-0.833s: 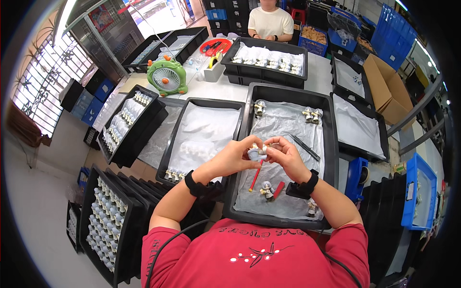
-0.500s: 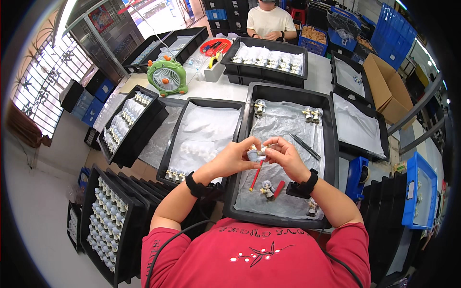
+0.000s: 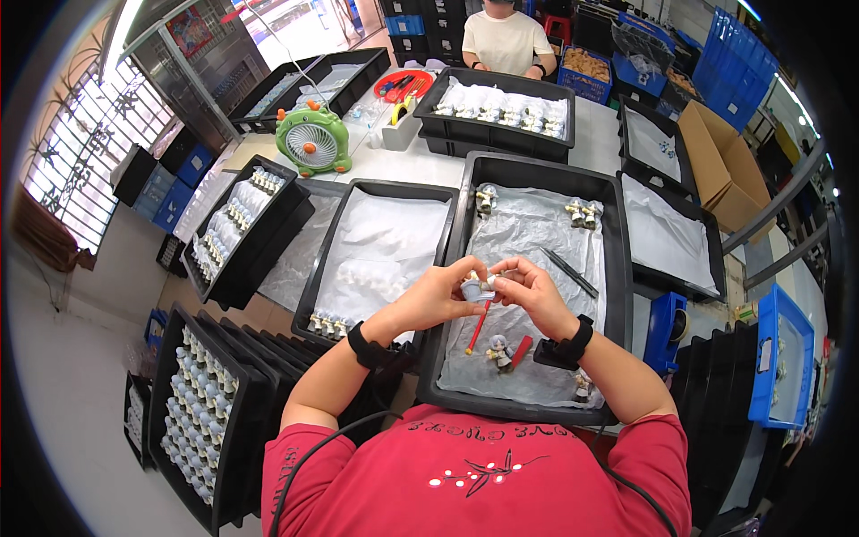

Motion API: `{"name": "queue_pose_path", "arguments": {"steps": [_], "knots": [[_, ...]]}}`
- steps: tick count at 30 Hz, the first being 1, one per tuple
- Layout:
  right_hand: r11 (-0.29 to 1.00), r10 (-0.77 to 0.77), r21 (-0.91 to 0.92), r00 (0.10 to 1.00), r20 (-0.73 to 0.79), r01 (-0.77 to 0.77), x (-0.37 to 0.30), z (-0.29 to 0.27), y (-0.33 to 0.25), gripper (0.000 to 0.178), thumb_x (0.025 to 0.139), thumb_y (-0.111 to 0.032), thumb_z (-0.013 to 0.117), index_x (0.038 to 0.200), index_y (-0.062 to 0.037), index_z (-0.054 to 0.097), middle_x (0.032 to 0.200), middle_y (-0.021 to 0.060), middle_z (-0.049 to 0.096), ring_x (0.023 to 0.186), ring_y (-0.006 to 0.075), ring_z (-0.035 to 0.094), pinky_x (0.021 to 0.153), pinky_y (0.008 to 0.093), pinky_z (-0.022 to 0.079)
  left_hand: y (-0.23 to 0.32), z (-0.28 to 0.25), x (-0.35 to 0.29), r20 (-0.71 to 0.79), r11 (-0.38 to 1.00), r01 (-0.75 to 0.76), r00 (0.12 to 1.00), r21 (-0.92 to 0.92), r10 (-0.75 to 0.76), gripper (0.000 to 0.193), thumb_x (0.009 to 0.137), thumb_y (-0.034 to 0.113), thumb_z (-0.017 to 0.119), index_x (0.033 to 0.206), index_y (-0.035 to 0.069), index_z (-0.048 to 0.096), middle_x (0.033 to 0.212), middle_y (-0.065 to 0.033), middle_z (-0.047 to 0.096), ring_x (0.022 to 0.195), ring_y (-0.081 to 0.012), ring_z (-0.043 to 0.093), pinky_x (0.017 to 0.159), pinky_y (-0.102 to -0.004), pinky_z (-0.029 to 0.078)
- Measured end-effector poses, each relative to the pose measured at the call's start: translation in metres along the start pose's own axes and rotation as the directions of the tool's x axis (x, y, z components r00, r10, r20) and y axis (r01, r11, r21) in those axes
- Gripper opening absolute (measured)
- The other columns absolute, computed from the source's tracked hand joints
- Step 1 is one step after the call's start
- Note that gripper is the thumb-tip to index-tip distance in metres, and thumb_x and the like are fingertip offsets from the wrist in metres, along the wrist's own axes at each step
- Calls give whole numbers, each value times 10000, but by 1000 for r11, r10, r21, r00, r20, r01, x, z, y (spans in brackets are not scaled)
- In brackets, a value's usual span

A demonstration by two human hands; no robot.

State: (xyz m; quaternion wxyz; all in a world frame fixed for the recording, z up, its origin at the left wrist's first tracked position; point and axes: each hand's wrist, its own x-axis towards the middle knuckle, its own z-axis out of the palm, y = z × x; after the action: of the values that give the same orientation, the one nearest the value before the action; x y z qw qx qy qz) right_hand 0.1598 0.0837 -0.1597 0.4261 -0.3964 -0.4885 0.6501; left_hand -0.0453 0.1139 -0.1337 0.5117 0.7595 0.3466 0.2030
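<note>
Above a paper-lined black tray (image 3: 612, 268), both my hands are closed on a small figurine with pale blue-grey hair (image 3: 474, 291). My left hand (image 3: 436, 294) grips it from the left with thumb and fingers. My right hand (image 3: 535, 297) pinches its right side, and the fingers hide part of it. Just below lies a thin red stick (image 3: 477, 331) on the paper. Nearer to me a similar figurine (image 3: 498, 354) lies beside a flat red piece (image 3: 522, 350). Two dark slim tools (image 3: 570, 272) rest right of my hands.
More figurines stand in the tray's corners, including a pair (image 3: 583, 214) at the far right. A lined black tray (image 3: 394, 224) adjoins on the left, and a green fan (image 3: 311, 141) stands beyond it. Across the table is a person in a white shirt (image 3: 506, 43).
My hands and the figurine have hardly moved. The person across the table has lowered their hands and moved them apart.
</note>
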Motion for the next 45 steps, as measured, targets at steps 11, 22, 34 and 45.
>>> {"name": "queue_pose_path", "arguments": {"steps": [11, 22, 34, 45], "knots": [[999, -39, 20, 999, -22, 40, 0, -1, 1, 201, 880, -123, 571, 1060, -38, 544, 898, 36, 617, 807, 93, 583, 727, 228, 454, -11, 7, 5, -15, 980, -7, 1000, -200, 4, 409, 776, 42, 694, 1109, 65, 457, 966, -24, 526, 756, -44, 513, 634, -200, 446], [996, -85, 9, 992, -92, 86, 4, 1, 6, 218, 834, -38, 608, 1025, -9, 506, 953, 64, 600, 888, 105, 586, 802, 229, 464, -26, 4, 8, -200, 817, -125, 980, -563, 12, 416, 810, 7, 642, 1167, 35, 429, 1109, -70, 483, 950, -129, 554, 785, -231, 460], [994, -106, -22, 991, -85, 104, 4, 3, 8, 225, 817, -5, 616, 1013, -17, 506, 1027, 59, 578, 936, 94, 566, 833, 232, 460, -35, 10, 8, -258, 799, -210, 964, -564, 72, 355, 793, -66, 591, 1107, 31, 458, 1135, -61, 483, 978, -138, 543, 831, -251, 457], [979, -182, -99, 982, -44, 177, 2, 5, 8, 232, 821, 25, 598, 1021, -27, 494, 1062, 38, 548, 944, 82, 537, 826, 226, 441, -33, 14, 8, -300, 824, -248, 949, -509, 100, 301, 781, -93, 560, 1031, 48, 470, 1136, -75, 496, 985, -142, 536, 848, -268, 440]]}}
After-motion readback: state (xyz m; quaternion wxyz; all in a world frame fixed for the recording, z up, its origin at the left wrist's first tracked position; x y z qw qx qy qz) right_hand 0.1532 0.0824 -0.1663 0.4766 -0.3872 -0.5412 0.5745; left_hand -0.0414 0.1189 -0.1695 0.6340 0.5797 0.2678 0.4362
